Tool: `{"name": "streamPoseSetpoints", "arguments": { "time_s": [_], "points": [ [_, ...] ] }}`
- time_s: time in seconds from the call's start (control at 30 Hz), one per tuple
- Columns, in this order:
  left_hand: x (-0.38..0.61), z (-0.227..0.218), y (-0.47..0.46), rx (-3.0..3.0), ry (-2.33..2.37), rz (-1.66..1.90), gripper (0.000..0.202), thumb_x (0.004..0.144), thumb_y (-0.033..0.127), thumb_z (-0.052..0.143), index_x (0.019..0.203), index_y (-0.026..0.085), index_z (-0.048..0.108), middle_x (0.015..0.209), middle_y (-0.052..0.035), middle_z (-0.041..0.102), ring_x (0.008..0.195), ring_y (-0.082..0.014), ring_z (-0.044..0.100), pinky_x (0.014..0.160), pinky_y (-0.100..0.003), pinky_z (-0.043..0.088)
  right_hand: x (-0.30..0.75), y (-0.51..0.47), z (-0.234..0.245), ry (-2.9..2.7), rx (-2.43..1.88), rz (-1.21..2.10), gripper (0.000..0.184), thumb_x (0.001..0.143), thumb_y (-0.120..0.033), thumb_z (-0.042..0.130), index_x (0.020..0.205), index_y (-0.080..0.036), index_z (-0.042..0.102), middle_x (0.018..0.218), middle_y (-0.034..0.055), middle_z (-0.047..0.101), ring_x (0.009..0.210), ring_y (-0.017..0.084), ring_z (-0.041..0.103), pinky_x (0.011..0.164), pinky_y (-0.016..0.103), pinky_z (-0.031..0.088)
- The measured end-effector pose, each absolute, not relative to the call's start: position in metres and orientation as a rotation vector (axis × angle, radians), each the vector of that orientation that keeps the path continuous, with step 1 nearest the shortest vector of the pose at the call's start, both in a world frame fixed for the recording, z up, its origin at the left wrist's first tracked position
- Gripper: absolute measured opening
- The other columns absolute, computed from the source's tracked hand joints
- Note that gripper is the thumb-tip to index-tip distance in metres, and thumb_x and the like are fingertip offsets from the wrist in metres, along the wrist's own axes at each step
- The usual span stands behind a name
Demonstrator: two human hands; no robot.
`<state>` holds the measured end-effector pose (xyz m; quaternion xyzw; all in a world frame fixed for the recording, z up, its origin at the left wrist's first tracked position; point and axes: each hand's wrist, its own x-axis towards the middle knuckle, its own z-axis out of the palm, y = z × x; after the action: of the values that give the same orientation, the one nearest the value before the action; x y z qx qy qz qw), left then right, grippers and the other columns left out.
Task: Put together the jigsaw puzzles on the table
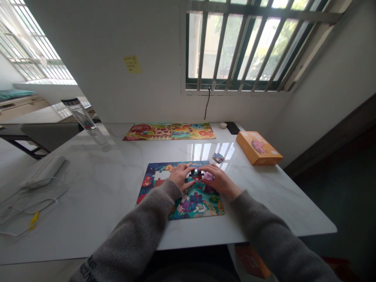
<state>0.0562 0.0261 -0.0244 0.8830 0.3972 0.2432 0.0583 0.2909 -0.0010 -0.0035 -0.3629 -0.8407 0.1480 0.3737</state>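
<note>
A colourful jigsaw puzzle (176,213) lies on the white table, with a white gap showing at its upper left. My left hand (178,177) is over its upper middle, thumb and index finger curved around one edge of a dark puzzle piece (196,174). From the other side my right hand (217,179) pinches the same piece between thumb and fingers. Whether the piece is fully seated or slightly raised I cannot tell. Just beyond my right hand sits a small pile of loose puzzle pieces (218,158).
Along the wall lies a long farm-scene puzzle (170,132). An orange box (258,148) stands at the right, near a black phone (233,128) and a small white round object (223,125). To the left are a clear bottle (85,119) and a white device with cables (44,172).
</note>
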Motion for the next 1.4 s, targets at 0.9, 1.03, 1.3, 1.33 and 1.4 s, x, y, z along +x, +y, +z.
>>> {"name": "streamPoseSetpoints", "arguments": {
  "time_s": [0.9, 1.03, 1.3, 1.33, 1.4],
  "points": [
    [-0.103, -0.006, 0.021, 2.181, 1.301, 0.79, 0.026, 0.079, 0.024, 0.05, 0.087, 0.018, 0.074, 0.082, -0.0029, 0.068, 0.069, -0.0151, 0.061, 0.062, -0.025, 0.048, 0.25, -0.005, 0.0, -2.308, -0.849, 0.449, 0.028, 0.089, -0.034, 0.071, 0.115, -0.025, 0.066, 0.11, 0.0076, 0.071, 0.099, 0.025, 0.062, 0.09, 0.043, 0.05],
    [-0.099, -0.011, 0.024, 2.268, 1.303, 0.706, 0.025, 0.071, 0.017, 0.051, 0.08, 0.019, 0.074, 0.08, -0.0034, 0.069, 0.073, -0.0163, 0.062, 0.064, -0.025, 0.05, 0.241, -0.002, 0.001, -2.339, -0.824, 0.46, 0.027, 0.089, -0.035, 0.071, 0.114, -0.024, 0.066, 0.108, 0.0077, 0.071, 0.1, 0.025, 0.061, 0.089, 0.042, 0.05],
    [-0.098, -0.014, 0.027, 2.335, 1.314, 0.667, 0.028, 0.073, 0.011, 0.049, 0.083, 0.018, 0.075, 0.082, -0.0038, 0.068, 0.079, -0.0167, 0.063, 0.072, -0.026, 0.051, 0.219, -0.008, 0.007, -2.392, -0.741, 0.482, 0.028, 0.092, -0.035, 0.068, 0.117, -0.024, 0.064, 0.114, 0.0078, 0.068, 0.106, 0.024, 0.061, 0.095, 0.042, 0.049],
    [-0.098, -0.014, 0.027, 2.334, 1.316, 0.665, 0.028, 0.074, 0.01, 0.049, 0.084, 0.017, 0.075, 0.082, -0.0039, 0.068, 0.078, -0.0165, 0.062, 0.072, -0.026, 0.051, 0.218, -0.009, 0.007, -2.394, -0.741, 0.475, 0.029, 0.092, -0.036, 0.068, 0.117, -0.024, 0.064, 0.114, 0.0078, 0.068, 0.107, 0.024, 0.06, 0.095, 0.042, 0.049],
    [-0.098, -0.014, 0.027, 2.321, 1.332, 0.678, 0.029, 0.075, 0.01, 0.05, 0.087, 0.017, 0.075, 0.083, -0.0039, 0.068, 0.076, -0.0159, 0.062, 0.071, -0.025, 0.05, 0.217, -0.008, 0.008, -2.398, -0.746, 0.473, 0.03, 0.092, -0.036, 0.068, 0.118, -0.023, 0.063, 0.113, 0.0079, 0.068, 0.106, 0.024, 0.061, 0.094, 0.041, 0.049]
  ]
}}
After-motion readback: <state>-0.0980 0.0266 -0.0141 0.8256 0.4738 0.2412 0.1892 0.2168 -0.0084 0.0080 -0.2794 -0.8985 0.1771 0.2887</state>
